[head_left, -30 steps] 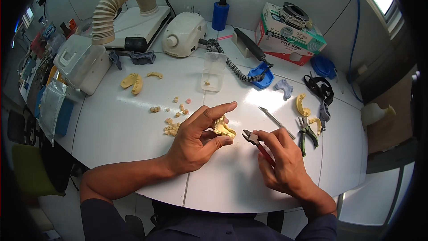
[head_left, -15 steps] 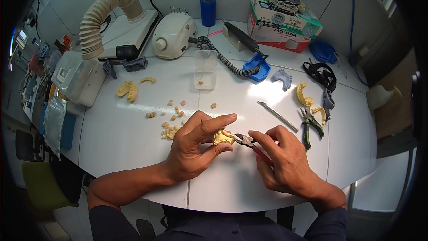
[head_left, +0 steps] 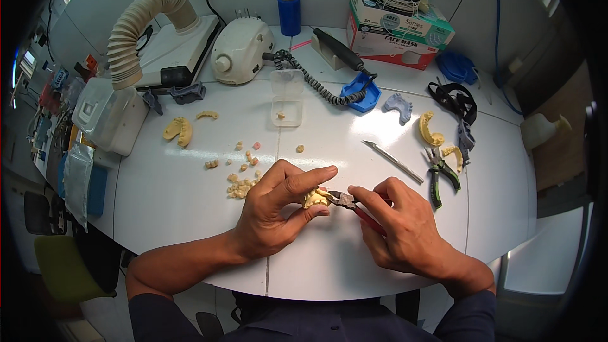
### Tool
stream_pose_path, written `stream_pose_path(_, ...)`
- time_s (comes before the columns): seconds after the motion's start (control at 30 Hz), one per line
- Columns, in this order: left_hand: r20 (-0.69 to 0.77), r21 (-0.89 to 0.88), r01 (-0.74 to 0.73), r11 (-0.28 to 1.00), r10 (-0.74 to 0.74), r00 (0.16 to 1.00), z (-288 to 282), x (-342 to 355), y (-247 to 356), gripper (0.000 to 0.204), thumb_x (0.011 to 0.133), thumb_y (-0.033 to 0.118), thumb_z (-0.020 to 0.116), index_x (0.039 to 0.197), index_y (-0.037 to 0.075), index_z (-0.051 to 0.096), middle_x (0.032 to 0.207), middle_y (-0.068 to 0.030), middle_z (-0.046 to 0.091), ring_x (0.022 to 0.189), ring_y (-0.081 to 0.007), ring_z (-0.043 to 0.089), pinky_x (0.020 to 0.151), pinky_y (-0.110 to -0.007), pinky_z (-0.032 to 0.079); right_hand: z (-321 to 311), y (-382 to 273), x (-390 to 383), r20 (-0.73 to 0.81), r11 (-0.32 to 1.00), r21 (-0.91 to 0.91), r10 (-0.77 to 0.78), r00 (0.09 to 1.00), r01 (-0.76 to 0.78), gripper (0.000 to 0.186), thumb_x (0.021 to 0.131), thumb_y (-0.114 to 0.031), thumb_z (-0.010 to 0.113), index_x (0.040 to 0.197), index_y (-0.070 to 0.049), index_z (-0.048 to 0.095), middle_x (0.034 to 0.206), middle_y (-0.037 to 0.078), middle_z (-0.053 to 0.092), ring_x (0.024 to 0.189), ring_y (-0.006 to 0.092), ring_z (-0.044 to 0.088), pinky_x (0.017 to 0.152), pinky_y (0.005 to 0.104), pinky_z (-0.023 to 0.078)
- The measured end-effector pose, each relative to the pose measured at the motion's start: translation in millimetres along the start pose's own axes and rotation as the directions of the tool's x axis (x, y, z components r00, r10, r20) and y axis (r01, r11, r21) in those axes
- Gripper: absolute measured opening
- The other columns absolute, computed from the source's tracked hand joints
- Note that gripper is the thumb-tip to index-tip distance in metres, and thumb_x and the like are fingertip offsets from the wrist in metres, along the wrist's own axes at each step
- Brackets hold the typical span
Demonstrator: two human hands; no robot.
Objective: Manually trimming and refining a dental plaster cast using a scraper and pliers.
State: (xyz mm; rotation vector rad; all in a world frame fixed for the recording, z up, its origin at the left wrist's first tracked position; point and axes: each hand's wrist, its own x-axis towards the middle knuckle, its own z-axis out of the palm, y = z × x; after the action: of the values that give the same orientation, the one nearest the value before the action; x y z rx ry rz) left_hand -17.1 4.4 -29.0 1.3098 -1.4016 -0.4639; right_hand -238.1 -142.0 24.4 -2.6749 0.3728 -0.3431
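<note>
My left hand [head_left: 271, 215] is closed round a yellow plaster dental model [head_left: 313, 199], with thumb and forefinger stretched along its sides. Red-handled cutting pliers [head_left: 369, 220] are gripped in my right hand [head_left: 405, 228], their metal jaws touching the right edge of the model. Part of the model is hidden by the fingers of my left hand. Small tooth-coloured pieces [head_left: 240, 187] lie in a loose heap left of my left hand, with several more scattered just beyond it. To the right of these hands rests a thin metal craft knife [head_left: 394, 162].
Green-and-black pliers [head_left: 437, 180] and yellow dental casts [head_left: 429, 130] lie at the right. Across the back stand a white control unit [head_left: 240, 50], a handpiece [head_left: 339, 49] on its stand, mask boxes [head_left: 396, 28] and a ribbed suction hose [head_left: 123, 41]. A clear plastic case [head_left: 288, 114] lies open mid-table.
The pliers' jaws have shifted slightly left against the model. The whole view has tilted a little; both hands keep their hold.
</note>
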Motion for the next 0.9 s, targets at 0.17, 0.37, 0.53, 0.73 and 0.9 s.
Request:
stream_pose_path(0.17,0.02,-0.001,0.025,1.0,-0.025,0.999,-0.4,0.3,1.1,0.065,0.091,0.003,0.087,0.152,0.015,0.067,0.108,-0.0065,0.061,0.091,-0.0152,0.064,0.079,-0.03,0.06,-1.9,-0.2,0.0,0.017,1.0,-0.005,0.004,1.0,-0.004,0.06,0.081,-0.006,0.08,0.14,-0.005,0.069,0.101,0.016,0.062,0.086,0.0289,0.064,0.069,0.0412,0.053)
stream_pose_path(0.37,0.043,-0.01,0.0,1.0,0.001,0.999,-0.6,-1.7,-3.8,0.069,0.09,-0.002,0.088,0.153,0.009,0.063,0.117,-0.0059,0.06,0.096,-0.0095,0.064,0.074,-0.022,0.052,-1.8,0.4,-1.0,0.027,1.0,-0.001,0.004,1.0,-0.004,0.059,0.082,-0.007,0.08,0.14,-0.005,0.068,0.101,0.015,0.061,0.085,0.0288,0.064,0.067,0.0411,0.053)
stream_pose_path(0.53,0.055,-0.006,0.009,1.0,-0.008,0.998,-1.2,-1.0,-1.5,0.069,0.09,-0.002,0.088,0.153,0.009,0.063,0.117,-0.0059,0.06,0.095,-0.0096,0.063,0.073,-0.022,0.052,-2.3,0.9,-1.9,0.059,1.0,0.004,0.026,0.998,-0.026,0.059,0.083,-0.008,0.08,0.141,-0.005,0.068,0.101,0.015,0.06,0.084,0.0289,0.064,0.067,0.0412,0.053)
stream_pose_path(0.73,0.053,-0.009,0.015,1.0,-0.015,0.998,-1.4,-2.5,-2.8,0.069,0.089,-0.002,0.089,0.153,0.009,0.063,0.118,-0.0063,0.06,0.098,-0.0106,0.066,0.075,-0.023,0.054,-2.3,0.5,-1.1,0.061,1.0,-0.016,0.008,0.998,-0.007,0.06,0.084,-0.009,0.079,0.142,-0.005,0.067,0.102,0.015,0.06,0.086,0.0288,0.064,0.068,0.0411,0.053)
stream_pose_path(0.9,0.078,-0.036,0.046,0.998,-0.043,0.996,-2.1,-2.0,-3.2,0.07,0.091,-0.005,0.086,0.154,0.008,0.06,0.124,-0.0092,0.057,0.109,-0.0155,0.071,0.095,-0.026,0.064,-4.8,1.9,-0.1,-0.003,0.999,-0.027,-0.017,1.0,0.017,0.064,0.078,-0.005,0.079,0.142,-0.004,0.068,0.102,0.015,0.061,0.087,0.0293,0.063,0.071,0.0419,0.052)
